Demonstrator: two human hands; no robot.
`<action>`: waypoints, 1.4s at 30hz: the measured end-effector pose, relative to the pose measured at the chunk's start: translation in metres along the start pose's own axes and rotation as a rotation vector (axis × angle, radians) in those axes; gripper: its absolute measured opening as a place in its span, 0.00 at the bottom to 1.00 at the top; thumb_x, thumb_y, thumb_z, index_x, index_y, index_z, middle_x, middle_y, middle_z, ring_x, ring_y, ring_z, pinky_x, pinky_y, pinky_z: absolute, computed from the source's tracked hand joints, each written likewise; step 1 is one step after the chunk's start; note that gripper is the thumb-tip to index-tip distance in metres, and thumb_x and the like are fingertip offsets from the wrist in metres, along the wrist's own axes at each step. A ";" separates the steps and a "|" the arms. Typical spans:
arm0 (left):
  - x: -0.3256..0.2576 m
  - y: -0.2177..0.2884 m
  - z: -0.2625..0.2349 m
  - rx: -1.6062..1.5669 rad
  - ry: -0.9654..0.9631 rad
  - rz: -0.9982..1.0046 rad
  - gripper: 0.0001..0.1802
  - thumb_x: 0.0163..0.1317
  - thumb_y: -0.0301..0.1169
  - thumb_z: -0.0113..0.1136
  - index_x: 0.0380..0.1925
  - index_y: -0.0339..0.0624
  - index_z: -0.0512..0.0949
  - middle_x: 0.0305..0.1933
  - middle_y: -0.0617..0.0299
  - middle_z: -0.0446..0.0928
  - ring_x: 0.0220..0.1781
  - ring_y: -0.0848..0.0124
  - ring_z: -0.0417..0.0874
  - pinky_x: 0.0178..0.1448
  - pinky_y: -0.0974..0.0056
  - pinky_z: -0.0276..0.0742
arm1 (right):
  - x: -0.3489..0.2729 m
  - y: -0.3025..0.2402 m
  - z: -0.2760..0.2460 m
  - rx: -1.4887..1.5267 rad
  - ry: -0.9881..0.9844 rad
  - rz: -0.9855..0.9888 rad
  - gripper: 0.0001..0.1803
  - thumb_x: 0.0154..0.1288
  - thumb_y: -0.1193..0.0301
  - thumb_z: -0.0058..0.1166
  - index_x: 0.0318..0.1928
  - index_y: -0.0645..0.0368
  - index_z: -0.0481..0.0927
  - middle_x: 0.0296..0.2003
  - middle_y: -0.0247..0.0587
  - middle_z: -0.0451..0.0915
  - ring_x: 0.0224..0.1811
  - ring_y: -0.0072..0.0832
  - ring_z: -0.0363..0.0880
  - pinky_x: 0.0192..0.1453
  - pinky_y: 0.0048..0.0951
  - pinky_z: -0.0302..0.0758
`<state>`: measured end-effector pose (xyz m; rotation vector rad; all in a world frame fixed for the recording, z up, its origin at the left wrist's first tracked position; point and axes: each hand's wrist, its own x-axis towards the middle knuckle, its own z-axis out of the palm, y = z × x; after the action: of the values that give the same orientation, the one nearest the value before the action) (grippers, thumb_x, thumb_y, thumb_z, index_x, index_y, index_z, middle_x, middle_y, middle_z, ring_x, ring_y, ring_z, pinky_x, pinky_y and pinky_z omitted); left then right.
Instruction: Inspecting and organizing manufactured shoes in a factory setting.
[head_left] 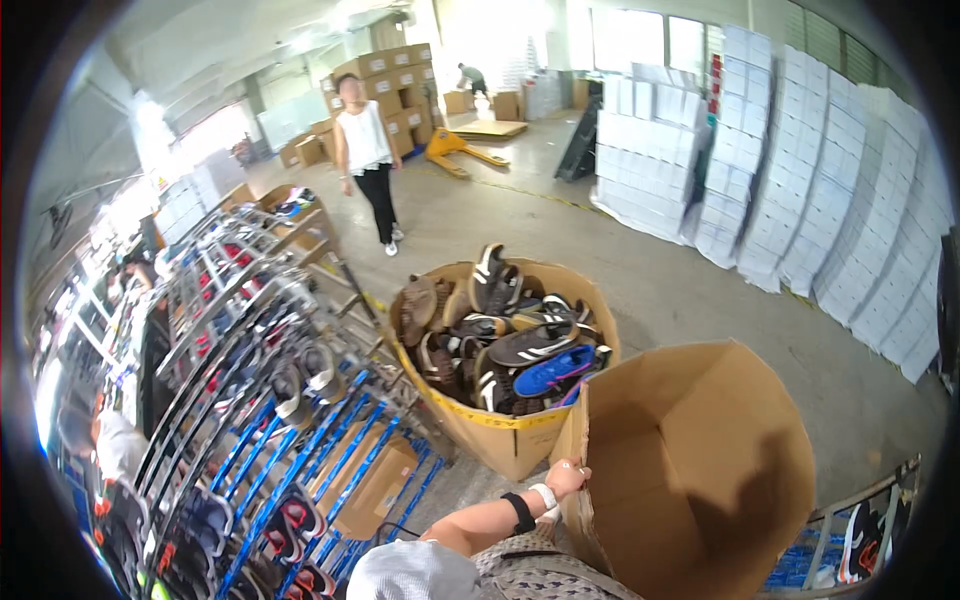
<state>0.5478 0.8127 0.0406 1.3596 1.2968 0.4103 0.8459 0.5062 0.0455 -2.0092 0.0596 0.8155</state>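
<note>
My left hand (568,478) comes in from the lower edge, out of a grey sleeve, with a black band and a white band at the wrist. Its fingers are closed over the left rim of a big open cardboard box (735,410). Only brown cardboard and a dark shadow show inside that box. Just beyond my hand stands a second big cardboard box (510,445), heaped with loose shoes. Most are dark with pale stripes; a bright blue shoe (553,371) lies on the near side of the heap. My right hand does not show.
Metal racks (250,400) holding many shoes fill the left side. A smaller cardboard box (368,478) sits among their blue-wrapped bars. Tall stacks of white boxes (740,150) line the right. A person (367,150) in a white top stands beyond, near a yellow pallet jack (455,150).
</note>
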 end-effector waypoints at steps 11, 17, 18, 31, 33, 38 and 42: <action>0.171 0.105 0.052 -0.112 -0.205 0.077 0.08 0.51 0.27 0.53 0.31 0.34 0.75 0.20 0.57 0.75 0.23 0.70 0.78 0.25 0.66 0.75 | -0.047 0.041 -0.030 0.477 0.287 0.134 0.21 0.45 0.79 0.46 0.45 0.61 0.74 0.29 0.48 0.78 0.19 0.38 0.77 0.17 0.36 0.74; 0.280 0.194 0.070 0.250 -0.001 0.607 0.20 0.55 0.27 0.50 0.50 0.38 0.72 0.32 0.51 0.78 0.30 0.73 0.79 0.34 0.67 0.76 | 0.062 -0.013 0.041 0.778 0.268 0.046 0.28 0.40 0.85 0.51 0.49 0.64 0.71 0.39 0.43 0.76 0.37 0.38 0.77 0.38 0.36 0.78; 0.291 0.207 0.074 0.198 0.067 0.731 0.22 0.56 0.26 0.49 0.53 0.38 0.70 0.34 0.52 0.78 0.33 0.73 0.80 0.37 0.68 0.76 | 0.084 -0.024 0.053 0.789 0.199 0.038 0.29 0.41 0.85 0.51 0.51 0.64 0.69 0.40 0.43 0.76 0.38 0.37 0.77 0.40 0.36 0.77; 0.197 0.011 0.021 0.473 -0.181 -0.070 0.21 0.52 0.34 0.54 0.48 0.45 0.74 0.39 0.49 0.79 0.39 0.58 0.80 0.45 0.59 0.75 | 0.411 -0.328 0.352 -0.013 -0.556 -0.050 0.17 0.64 0.66 0.47 0.53 0.51 0.71 0.48 0.43 0.76 0.44 0.30 0.78 0.47 0.30 0.72; 0.151 -0.037 -0.009 0.282 -0.003 -0.493 0.19 0.52 0.37 0.55 0.46 0.49 0.76 0.47 0.50 0.76 0.50 0.55 0.76 0.56 0.59 0.69 | 0.408 -0.347 0.393 0.093 -0.684 -0.038 0.17 0.62 0.65 0.50 0.51 0.55 0.72 0.47 0.42 0.77 0.43 0.29 0.78 0.47 0.29 0.72; 0.058 -0.083 -0.024 0.507 0.293 -0.758 0.23 0.51 0.41 0.57 0.46 0.42 0.74 0.46 0.48 0.76 0.51 0.56 0.76 0.55 0.59 0.70 | 0.344 -0.323 0.475 -0.522 -0.556 -0.775 0.19 0.52 0.72 0.55 0.47 0.57 0.73 0.42 0.40 0.77 0.47 0.34 0.75 0.50 0.35 0.71; 0.074 -0.051 -0.015 0.543 0.234 -0.948 0.41 0.49 0.46 0.59 0.63 0.51 0.54 0.65 0.50 0.58 0.67 0.49 0.54 0.67 0.47 0.52 | 0.252 -0.270 0.480 -0.936 -0.723 -1.933 0.21 0.45 0.70 0.53 0.45 0.53 0.75 0.44 0.43 0.75 0.57 0.40 0.64 0.66 0.52 0.51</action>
<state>0.5366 0.8688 -0.0312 0.9592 2.1686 -0.4843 0.8860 1.1016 -0.0601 -1.2733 -2.5256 0.0728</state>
